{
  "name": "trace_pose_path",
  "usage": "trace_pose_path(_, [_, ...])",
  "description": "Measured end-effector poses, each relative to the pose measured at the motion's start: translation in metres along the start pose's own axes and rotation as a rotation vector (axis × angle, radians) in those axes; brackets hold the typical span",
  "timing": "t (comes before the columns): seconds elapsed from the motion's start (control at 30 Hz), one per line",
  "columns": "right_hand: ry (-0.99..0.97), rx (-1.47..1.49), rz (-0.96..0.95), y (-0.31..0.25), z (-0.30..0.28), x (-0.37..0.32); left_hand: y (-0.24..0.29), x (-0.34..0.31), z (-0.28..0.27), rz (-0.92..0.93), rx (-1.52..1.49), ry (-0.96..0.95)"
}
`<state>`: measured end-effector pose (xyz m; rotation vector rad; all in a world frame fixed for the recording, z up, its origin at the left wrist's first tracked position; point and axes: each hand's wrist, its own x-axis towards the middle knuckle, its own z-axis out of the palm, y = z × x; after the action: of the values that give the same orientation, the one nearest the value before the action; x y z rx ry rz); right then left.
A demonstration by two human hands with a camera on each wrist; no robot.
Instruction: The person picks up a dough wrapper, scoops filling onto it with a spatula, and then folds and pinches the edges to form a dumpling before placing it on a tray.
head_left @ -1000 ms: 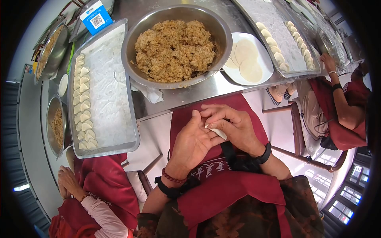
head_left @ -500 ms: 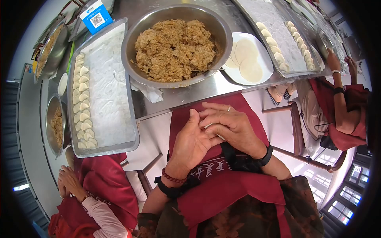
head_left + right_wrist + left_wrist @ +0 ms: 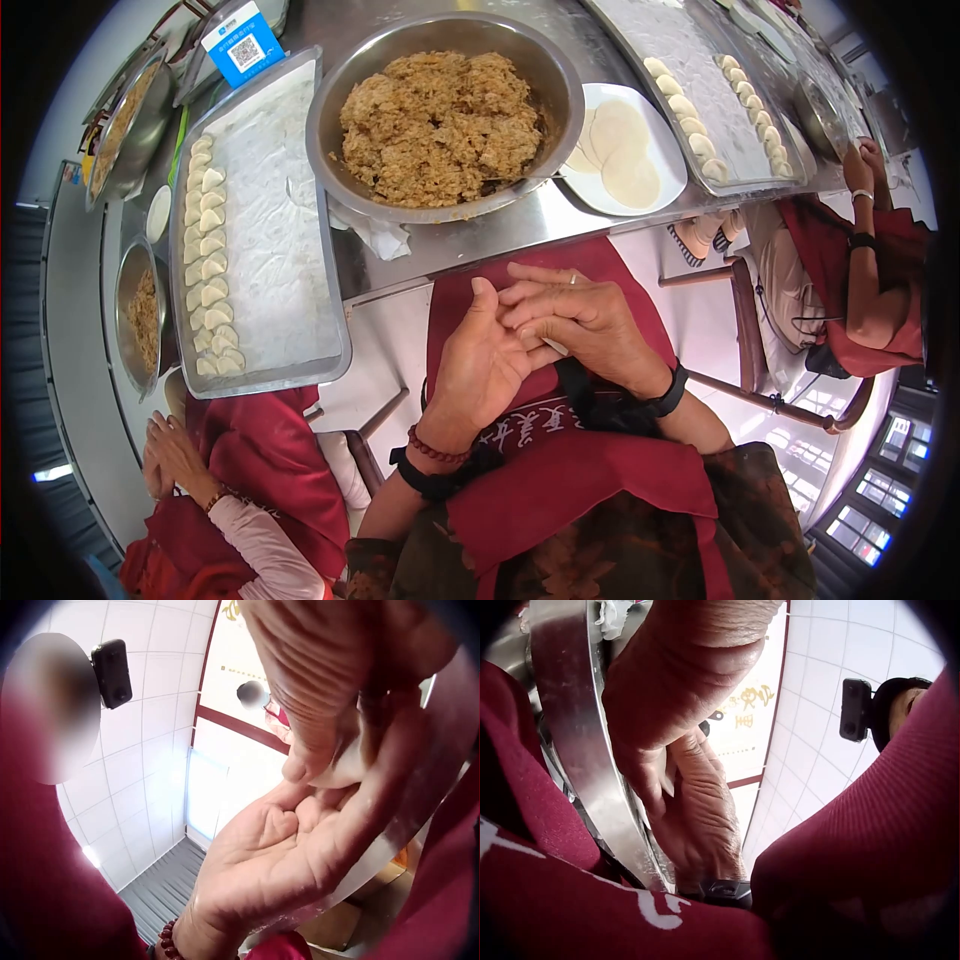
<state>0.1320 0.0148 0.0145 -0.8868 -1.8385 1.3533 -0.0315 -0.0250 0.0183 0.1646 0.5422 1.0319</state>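
Note:
In front of the apron, my two hands meet around a small white dumpling (image 3: 341,771), mostly hidden by fingers; a sliver of it (image 3: 553,346) shows in the head view. My left hand (image 3: 483,352) is palm up with its thumb raised, its fingers curled under and beside the dumpling. From above, my right hand (image 3: 597,327) pinches it, thumb bent and fingers lapping over the left fingertips. Between the hands, the left wrist view shows a pale strip of the dumpling too.
A steel bowl (image 3: 330,170) of brown filling stands on the steel table. Beside it are a white plate (image 3: 675,190) of round wrappers (image 3: 632,180), a left tray (image 3: 285,240) with rows of dumplings (image 3: 213,258), and a right tray (image 3: 700,120). Other people sit at both sides.
The dumpling showed beyond my right thumb a second ago; my right fingers have since closed over it. My left hand has barely moved. The person at right has brought both hands together.

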Motion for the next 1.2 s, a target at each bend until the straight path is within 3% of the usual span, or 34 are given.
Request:
trace_pose_path(0.17, [-0.002, -0.096, -0.058, 0.004, 0.001, 0.001, -0.001, 0.0, 0.0, 0.018, -0.023, 0.015])
trace_pose_path(0.37, [0.123, 0.101, 0.022, -0.003, 0.001, 0.002, 0.0, -0.002, -0.002, 0.037, -0.077, -0.01])
trace_pose_path(0.57, [0.07, -0.146, -0.087, 0.0, -0.002, 0.004, -0.001, -0.002, -0.002, 0.042, -0.069, 0.01])
trace_pose_path(0.87, [0.171, 0.169, 0.024, -0.01, 0.006, 0.008, -0.003, 0.0, -0.013, 0.114, -0.109, -0.02])
trace_pose_path(1.2, [0.12, 0.015, -0.008, -0.005, -0.002, 0.004, -0.001, -0.004, -0.009, 0.058, -0.043, 0.006])
